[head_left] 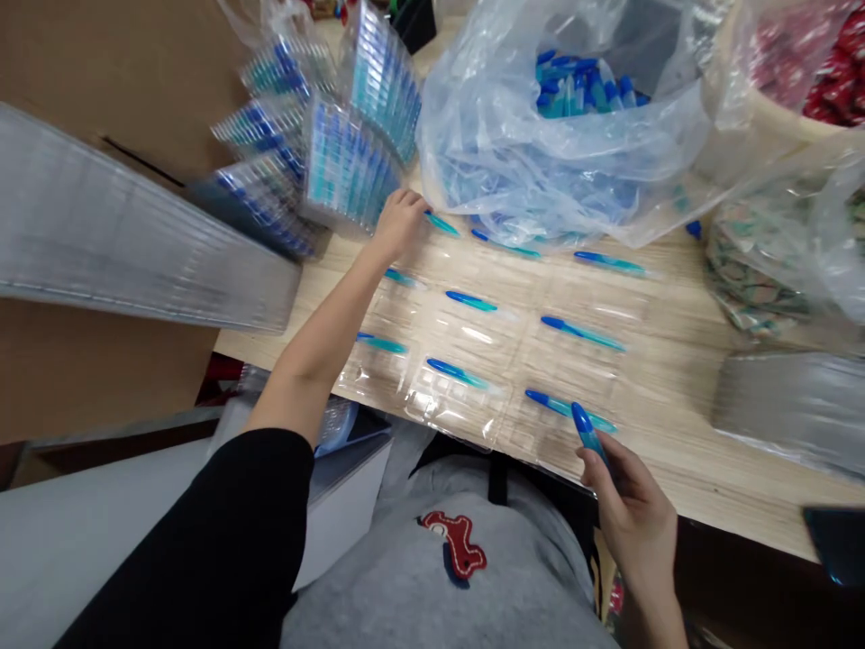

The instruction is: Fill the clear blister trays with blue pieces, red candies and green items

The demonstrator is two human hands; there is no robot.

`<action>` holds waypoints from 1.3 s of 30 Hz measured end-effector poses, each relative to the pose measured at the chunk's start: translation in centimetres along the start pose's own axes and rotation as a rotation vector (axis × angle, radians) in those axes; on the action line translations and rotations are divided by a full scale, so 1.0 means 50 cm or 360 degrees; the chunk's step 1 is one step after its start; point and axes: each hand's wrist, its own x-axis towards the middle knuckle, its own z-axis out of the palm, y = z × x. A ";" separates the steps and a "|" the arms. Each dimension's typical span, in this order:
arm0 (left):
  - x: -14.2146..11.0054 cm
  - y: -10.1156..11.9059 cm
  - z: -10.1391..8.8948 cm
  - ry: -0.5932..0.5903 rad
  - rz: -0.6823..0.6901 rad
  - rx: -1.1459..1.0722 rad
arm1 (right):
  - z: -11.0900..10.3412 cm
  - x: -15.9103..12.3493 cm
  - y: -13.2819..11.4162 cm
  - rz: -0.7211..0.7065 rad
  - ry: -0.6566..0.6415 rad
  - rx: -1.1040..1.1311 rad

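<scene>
We had clear trays (483,335) laid flat in rows, nine pens (471,301) lying in them, blue ends leftward, turquoise ends rightward. We held another pen (582,422) tilted, its blue end up, where it partly hid the front right one.

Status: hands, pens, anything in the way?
Right hand holding pen. Left hand at far-left pen, grip unclear. Nine pens on clear trays. Plastic bag crowds far row.
</scene>
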 end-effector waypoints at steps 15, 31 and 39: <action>-0.177 0.072 0.018 -0.0002 -0.0294 -0.0003 | 0.058 0.072 0.002 -0.1036 0.0039 -0.0658; 0.004 0.231 0.111 -0.0089 0.0295 -0.0424 | 0.088 0.059 0.037 -0.1084 -0.0267 -0.0535; -0.407 0.279 0.014 -0.0109 -0.0095 -0.0023 | -0.043 0.036 0.096 -0.0573 0.0348 -0.0349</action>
